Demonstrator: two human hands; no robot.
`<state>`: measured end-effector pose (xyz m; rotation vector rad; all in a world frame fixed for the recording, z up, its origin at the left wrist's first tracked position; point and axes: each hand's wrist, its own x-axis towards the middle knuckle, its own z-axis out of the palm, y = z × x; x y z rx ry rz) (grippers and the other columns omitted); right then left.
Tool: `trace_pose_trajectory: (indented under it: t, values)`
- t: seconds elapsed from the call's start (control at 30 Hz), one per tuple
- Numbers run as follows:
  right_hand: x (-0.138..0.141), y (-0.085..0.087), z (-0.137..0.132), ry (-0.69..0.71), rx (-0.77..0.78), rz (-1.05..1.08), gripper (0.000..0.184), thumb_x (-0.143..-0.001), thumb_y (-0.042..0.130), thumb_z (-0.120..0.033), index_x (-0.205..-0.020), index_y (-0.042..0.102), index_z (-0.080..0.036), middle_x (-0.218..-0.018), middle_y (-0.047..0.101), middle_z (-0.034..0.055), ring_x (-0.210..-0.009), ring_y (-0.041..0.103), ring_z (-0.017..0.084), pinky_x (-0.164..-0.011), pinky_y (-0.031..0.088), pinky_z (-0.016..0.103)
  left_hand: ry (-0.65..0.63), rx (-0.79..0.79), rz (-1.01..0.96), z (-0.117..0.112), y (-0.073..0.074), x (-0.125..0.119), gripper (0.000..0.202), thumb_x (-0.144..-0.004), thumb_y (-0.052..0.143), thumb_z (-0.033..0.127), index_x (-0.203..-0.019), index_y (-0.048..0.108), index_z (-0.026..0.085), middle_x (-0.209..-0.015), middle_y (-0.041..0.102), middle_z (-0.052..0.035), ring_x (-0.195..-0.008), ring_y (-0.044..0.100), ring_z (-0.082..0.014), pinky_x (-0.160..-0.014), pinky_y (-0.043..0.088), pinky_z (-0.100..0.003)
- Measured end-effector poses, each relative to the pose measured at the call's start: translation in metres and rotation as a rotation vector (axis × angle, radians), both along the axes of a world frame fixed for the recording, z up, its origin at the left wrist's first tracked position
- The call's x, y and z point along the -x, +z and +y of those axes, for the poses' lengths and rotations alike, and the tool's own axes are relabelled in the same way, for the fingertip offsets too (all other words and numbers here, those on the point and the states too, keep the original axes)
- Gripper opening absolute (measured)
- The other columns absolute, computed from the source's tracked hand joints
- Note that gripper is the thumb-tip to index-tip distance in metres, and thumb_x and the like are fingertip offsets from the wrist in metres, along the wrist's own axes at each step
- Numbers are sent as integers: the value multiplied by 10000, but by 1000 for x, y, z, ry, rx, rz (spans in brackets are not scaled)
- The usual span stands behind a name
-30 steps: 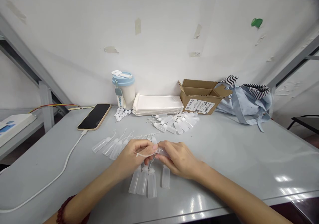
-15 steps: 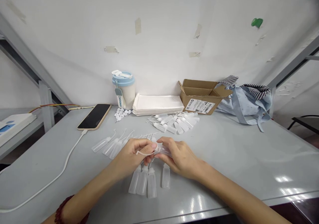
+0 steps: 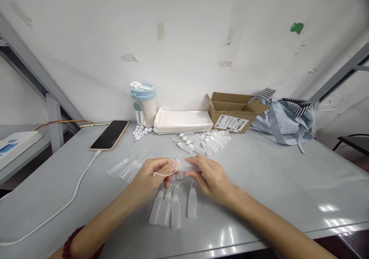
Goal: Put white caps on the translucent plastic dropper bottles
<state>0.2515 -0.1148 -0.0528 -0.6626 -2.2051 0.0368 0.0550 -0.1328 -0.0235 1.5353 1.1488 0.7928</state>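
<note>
Between my two hands is a small translucent squeeze bottle (image 3: 188, 167), lying sideways above the table. My left hand (image 3: 158, 171) pinches its neck end, and a thin white strap hangs out past the thumb. Around the bottle's body, the fingers of my right hand (image 3: 211, 176) are closed. Just below my hands lie several similar bottles (image 3: 165, 211) with their thin straps, and one bottle (image 3: 192, 205) sits a little apart to the right. More bottles (image 3: 117, 167) are lined up to the left, partly covered by my left hand.
Farther back lie a heap of bottles (image 3: 211, 141) and small white caps (image 3: 140, 131). Behind them stand a lidded cup (image 3: 147, 107), stacked white envelopes (image 3: 183, 121), an open cardboard box (image 3: 233, 123) and a blue cloth bag (image 3: 288, 117). A phone (image 3: 109, 135) with a white cable (image 3: 76, 191) lies left.
My right fingers have opened out slightly and slid back along the bottle, so more of its body shows. My left hand has shifted slightly left, still at the neck.
</note>
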Motion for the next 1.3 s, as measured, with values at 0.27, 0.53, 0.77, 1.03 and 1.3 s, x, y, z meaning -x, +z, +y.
trace_pose_trajectory:
  t: [0.27, 0.53, 0.77, 1.03, 1.3]
  values:
    - [2, -3, 0, 30, -72, 24, 165, -938, 448, -200, -1083, 489, -130, -697, 560, 39, -602, 525, 150, -501, 409, 233, 47, 233, -137, 0, -10, -6, 471, -844, 452, 497, -516, 506, 164, -416, 322, 70, -401, 340, -85, -442, 355, -217]
    - [-1, -1, -1, 18, 146, 28, 221, -951, 430, -325, -1028, 525, -141, -673, 587, 26, -491, 482, 117, -467, 401, 228, -42, 20, -64, 0, -2, 0, 339, -852, 515, 413, -663, 600, 145, -590, 510, 20, -554, 484, -111, -553, 408, -231]
    - [0, 4, -3, 24, 294, 72, 205, -945, 444, -317, -996, 551, -149, -650, 581, 11, -498, 482, 110, -470, 397, 220, -20, 43, -125, 0, 2, -1, 251, -823, 567, 367, -835, 676, 142, -664, 587, -8, -625, 526, -135, -586, 456, -249]
    - [0, 0, -1, 32, 170, 61, 206, -956, 424, -318, -1066, 510, -166, -699, 547, 20, -549, 480, 126, -486, 413, 226, -5, 98, -112, 1, 1, -1, 418, -875, 474, 451, -607, 577, 147, -570, 538, 10, -557, 523, -124, -581, 448, -250]
    - [0, 5, -5, 48, 307, 93, 202, -943, 442, -306, -976, 552, -139, -648, 535, 2, -500, 444, 107, -479, 374, 223, 5, 52, -81, -2, 2, 0, 331, -843, 549, 390, -612, 594, 158, -566, 552, 21, -565, 526, -115, -597, 437, -237]
